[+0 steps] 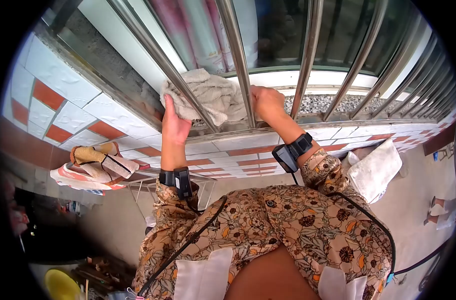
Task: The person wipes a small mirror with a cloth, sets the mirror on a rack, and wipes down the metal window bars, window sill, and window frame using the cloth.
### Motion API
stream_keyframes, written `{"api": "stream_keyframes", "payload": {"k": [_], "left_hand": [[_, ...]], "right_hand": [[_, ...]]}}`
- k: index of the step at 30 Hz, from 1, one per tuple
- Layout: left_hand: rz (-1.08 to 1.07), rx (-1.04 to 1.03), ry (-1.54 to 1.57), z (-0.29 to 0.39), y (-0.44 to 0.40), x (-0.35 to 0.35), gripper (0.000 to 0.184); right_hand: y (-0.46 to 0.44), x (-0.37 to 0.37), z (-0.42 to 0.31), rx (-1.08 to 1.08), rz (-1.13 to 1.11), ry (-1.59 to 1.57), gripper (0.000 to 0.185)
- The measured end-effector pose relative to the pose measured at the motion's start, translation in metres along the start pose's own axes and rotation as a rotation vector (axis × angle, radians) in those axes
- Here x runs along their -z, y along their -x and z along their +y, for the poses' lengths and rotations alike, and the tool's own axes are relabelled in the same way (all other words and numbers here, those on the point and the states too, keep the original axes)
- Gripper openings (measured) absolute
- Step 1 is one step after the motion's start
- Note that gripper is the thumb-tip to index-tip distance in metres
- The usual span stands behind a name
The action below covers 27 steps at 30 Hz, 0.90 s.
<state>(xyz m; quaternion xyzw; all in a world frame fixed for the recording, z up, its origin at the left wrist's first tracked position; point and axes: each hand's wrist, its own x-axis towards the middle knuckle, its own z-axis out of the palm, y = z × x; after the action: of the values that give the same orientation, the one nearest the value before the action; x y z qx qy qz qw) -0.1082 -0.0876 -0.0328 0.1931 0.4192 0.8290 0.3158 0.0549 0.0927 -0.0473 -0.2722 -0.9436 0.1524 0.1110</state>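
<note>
A crumpled grey-white cloth (213, 92) lies behind the metal bars, on the ledge at the foot of the window (283, 35). My left hand (176, 122) is at the cloth's left end, its thumb upright against it and its other fingers hidden under or behind the fabric. At the cloth's right end, my right hand (268, 103) is closed beside a bar (238, 60), with its fingertips hidden behind that bar. Whether it grips the cloth or the bar is unclear. Both wrists wear black devices.
Vertical metal bars (308, 60) run across the window above a speckled stone sill (318, 104). Towels (95, 167) hang on a rack at the left. A white cloth (375, 170) is at the right. Another person's legs (440, 207) show at the far right. A yellow basin (61, 285) is lower left.
</note>
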Motion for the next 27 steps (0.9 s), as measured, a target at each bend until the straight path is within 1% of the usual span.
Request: {"api": "stream_keyframes", "payload": {"k": [1, 2, 3, 5, 6, 7, 8, 9, 10, 11, 12, 13, 14, 15, 16, 17, 18, 19, 20, 21, 22, 23, 25, 26, 27], "left_hand": [[-0.046, -0.058, 0.055, 0.004, 0.001, -0.004, 0.057], [-0.057, -0.052, 0.076, 0.009, 0.004, -0.006, 0.054], [-0.053, -0.052, 0.082, 0.007, 0.003, -0.004, 0.054], [0.038, -0.080, -0.169, 0.006, -0.001, -0.001, 0.050], [0.051, -0.107, -0.264, 0.005, 0.002, -0.006, 0.041], [0.046, -0.107, -0.264, 0.004, 0.002, -0.003, 0.041], [0.069, -0.108, -0.489, 0.001, 0.004, 0.002, 0.040], [0.093, -0.109, -0.714, 0.000, 0.006, 0.005, 0.041], [0.121, -0.132, -0.740, -0.003, 0.008, 0.008, 0.047], [0.117, -0.134, -0.740, -0.006, 0.007, 0.015, 0.047], [0.109, -0.301, -0.878, -0.011, 0.005, 0.024, 0.049], [0.103, -0.470, -1.013, -0.015, 0.002, 0.033, 0.051], [0.099, -0.535, -0.928, -0.014, 0.003, 0.028, 0.052], [0.100, -0.535, -0.925, -0.010, 0.004, 0.019, 0.052], [0.030, -0.709, -1.149, -0.004, 0.004, 0.007, 0.052], [-0.047, -0.882, -1.370, 0.001, 0.002, 0.000, 0.052], [-0.118, -0.834, -1.393, 0.003, -0.004, -0.003, 0.051], [-0.119, -0.832, -1.387, 0.004, -0.008, -0.005, 0.051], [-0.245, -0.599, -1.458, 0.004, -0.012, -0.009, 0.050], [-0.370, -0.364, -1.512, 0.003, -0.018, -0.013, 0.048], [-0.413, -0.621, -1.490, -0.017, -0.035, 0.004, 0.042], [-0.421, -0.624, -1.482, -0.020, -0.040, 0.004, 0.042], [-0.395, -0.366, -1.322, -0.023, -0.046, -0.001, 0.034], [-0.310, -0.490, -1.437, -0.020, -0.045, -0.003, 0.029], [-0.319, -0.491, -1.431, -0.017, -0.040, -0.007, 0.029]], "right_hand": [[0.002, -0.003, 0.008, 0.009, 0.313, -0.279, 0.022], [0.005, -0.001, 0.011, 0.020, 0.623, -0.554, 0.017], [0.003, 0.002, 0.014, -0.063, 0.616, -0.819, 0.017], [0.004, 0.006, 0.010, -0.035, 0.634, -1.178, 0.016], [0.003, 0.007, 0.005, -0.038, 0.635, -1.177, 0.016], [0.001, 0.008, 0.000, 0.029, 0.723, -1.348, 0.015], [-0.002, 0.010, -0.004, 0.101, 0.811, -1.517, 0.015], [-0.005, 0.012, -0.005, 0.103, 0.818, -1.515, 0.015], [-0.008, 0.014, -0.007, 0.149, 0.905, -1.435, 0.015], [-0.010, 0.017, -0.009, 0.193, 0.988, -1.352, 0.015], [-0.009, 0.022, -0.013, 0.247, 1.016, -1.326, 0.014], [-0.009, 0.026, -0.014, 0.248, 1.016, -1.324, 0.014], [-0.010, 0.030, -0.015, 0.305, 1.050, -1.146, 0.014], [-0.008, 0.036, -0.017, 0.360, 1.079, -0.967, 0.013], [-0.003, 0.043, -0.021, 0.339, 1.055, -0.863, 0.012], [0.004, 0.051, -0.025, 0.334, 1.052, -0.859, 0.012], [0.013, 0.058, -0.028, 0.296, 0.996, -0.770, 0.011], [0.019, 0.064, -0.027, 0.260, 0.942, -0.679, 0.011], [0.017, 0.070, -0.020, 0.384, 1.077, -0.525, 0.009], [0.020, 0.081, -0.018, 0.386, 1.078, -0.516, 0.009], [0.024, 0.097, -0.017, 0.448, 1.170, -0.393, 0.010], [0.028, 0.112, -0.017, 0.506, 1.260, -0.266, 0.010], [0.030, 0.139, -0.009, 0.525, 1.401, -0.022, 0.010], [0.026, 0.149, -0.002, 0.515, 1.471, 0.047, 0.010], [0.027, 0.157, 0.003, 0.463, 1.504, 0.058, 0.010]]}}
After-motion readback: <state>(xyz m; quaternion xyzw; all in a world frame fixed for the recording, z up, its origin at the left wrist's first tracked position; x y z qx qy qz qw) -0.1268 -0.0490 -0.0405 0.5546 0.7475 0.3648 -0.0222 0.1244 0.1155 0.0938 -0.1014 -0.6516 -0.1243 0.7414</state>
